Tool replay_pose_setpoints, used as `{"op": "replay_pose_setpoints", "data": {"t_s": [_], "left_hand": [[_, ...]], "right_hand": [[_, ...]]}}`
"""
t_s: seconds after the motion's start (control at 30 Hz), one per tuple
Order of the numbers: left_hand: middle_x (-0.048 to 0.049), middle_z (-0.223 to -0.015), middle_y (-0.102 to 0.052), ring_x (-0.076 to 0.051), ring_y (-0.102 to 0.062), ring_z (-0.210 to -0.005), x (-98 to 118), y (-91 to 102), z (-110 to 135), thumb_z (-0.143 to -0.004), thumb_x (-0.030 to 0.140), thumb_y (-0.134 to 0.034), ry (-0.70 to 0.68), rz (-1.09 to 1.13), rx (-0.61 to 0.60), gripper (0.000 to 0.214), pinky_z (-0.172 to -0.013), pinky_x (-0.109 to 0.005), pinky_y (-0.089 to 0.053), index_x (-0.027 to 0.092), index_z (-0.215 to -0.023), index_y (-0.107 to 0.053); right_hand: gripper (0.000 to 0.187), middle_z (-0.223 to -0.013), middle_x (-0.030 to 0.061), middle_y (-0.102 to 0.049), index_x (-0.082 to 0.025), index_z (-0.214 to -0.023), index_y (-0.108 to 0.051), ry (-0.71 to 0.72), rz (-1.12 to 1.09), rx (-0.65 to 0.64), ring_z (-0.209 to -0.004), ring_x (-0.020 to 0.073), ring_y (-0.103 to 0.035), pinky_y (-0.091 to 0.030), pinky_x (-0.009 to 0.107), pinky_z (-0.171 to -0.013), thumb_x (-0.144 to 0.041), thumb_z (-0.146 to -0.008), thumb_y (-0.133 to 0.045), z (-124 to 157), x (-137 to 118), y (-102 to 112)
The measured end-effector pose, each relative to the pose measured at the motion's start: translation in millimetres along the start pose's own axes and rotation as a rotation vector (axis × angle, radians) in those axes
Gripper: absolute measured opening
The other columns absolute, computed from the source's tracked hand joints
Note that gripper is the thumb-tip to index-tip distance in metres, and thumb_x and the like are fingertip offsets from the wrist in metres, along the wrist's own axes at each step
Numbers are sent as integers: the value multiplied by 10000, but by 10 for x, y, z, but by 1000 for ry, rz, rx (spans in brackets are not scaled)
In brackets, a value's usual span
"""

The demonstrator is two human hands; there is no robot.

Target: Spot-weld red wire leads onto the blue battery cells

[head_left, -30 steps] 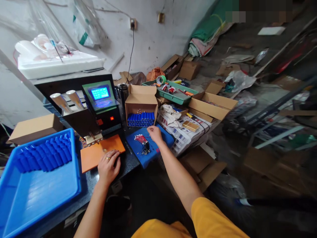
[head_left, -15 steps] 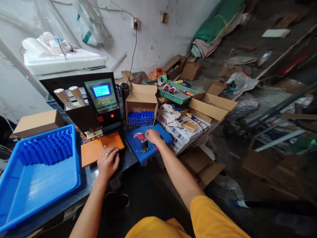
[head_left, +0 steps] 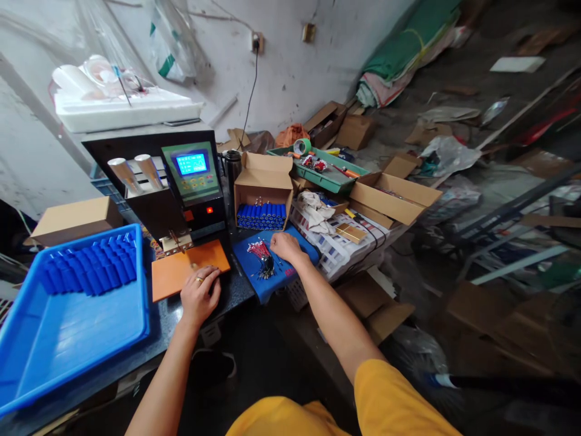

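Note:
My left hand (head_left: 200, 297) rests at the front edge of an orange board (head_left: 170, 275), its fingers curled together. A small blurred object shows at the fingertips, too unclear to name. Behind the board stands a black spot welder (head_left: 206, 209) with a lit screen and electrode tips above the board. My right hand (head_left: 287, 247) is closed over a blue mat (head_left: 247, 257), just right of a bundle of red and black wires (head_left: 263, 260). Thin dark strands lie below it; what its fingers hold is hidden.
A blue tray (head_left: 86, 369) at left holds rows of blue-wrapped cells (head_left: 91, 266). An open cardboard box (head_left: 265, 175) behind the mat holds more blue cells. A green tray (head_left: 333, 175) of tools and a white basket (head_left: 327, 248) stand to the right.
The whole view has shifted slightly, so things appear a little further right. Both hands keep nearly the same places, the right one still beside the wires.

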State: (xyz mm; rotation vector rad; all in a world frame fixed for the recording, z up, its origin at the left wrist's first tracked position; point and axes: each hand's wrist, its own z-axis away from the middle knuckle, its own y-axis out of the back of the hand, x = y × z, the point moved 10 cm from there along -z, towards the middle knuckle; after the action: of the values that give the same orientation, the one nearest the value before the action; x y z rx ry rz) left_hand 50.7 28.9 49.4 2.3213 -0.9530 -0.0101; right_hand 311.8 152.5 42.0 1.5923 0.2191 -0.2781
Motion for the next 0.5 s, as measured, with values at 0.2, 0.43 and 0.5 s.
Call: {"op": "replay_pose_setpoints", "data": {"t_s": [0.2, 0.43, 0.5], "left_hand": [[-81, -1042, -733, -218, -680, -981, -37, -18, 12, -862, 165, -585, 31, 14, -11, 223, -896, -353, -509, 205, -1060, -680], [-83, -1040, -730, -221, -681, -982, -27, -11, 9, -870, 185, -576, 32, 13, -1, 233, -899, -361, -508, 218, -1074, -685], [-82, -1039, -729, -218, -680, -983, -17, -1, 7, -869, 185, -581, 22, 14, 7, 236, -897, -356, -507, 216, -1079, -683]], "right_hand": [[149, -805, 56, -732, -171, -753, -707, -43, -289, 110, -798, 199, -659, -429, 252, -691, -127, -773, -566, -33, 122, 65], [104, -603, -18, -644, -177, -593, -651, -16, -657, 152, -638, 141, -587, -422, 223, -616, -142, -676, -599, -69, 102, 14], [118, -559, -23, -608, -176, -534, -613, -36, -700, 113, -609, 127, -555, -400, 214, -583, -131, -644, -607, -56, 79, -17]]}}
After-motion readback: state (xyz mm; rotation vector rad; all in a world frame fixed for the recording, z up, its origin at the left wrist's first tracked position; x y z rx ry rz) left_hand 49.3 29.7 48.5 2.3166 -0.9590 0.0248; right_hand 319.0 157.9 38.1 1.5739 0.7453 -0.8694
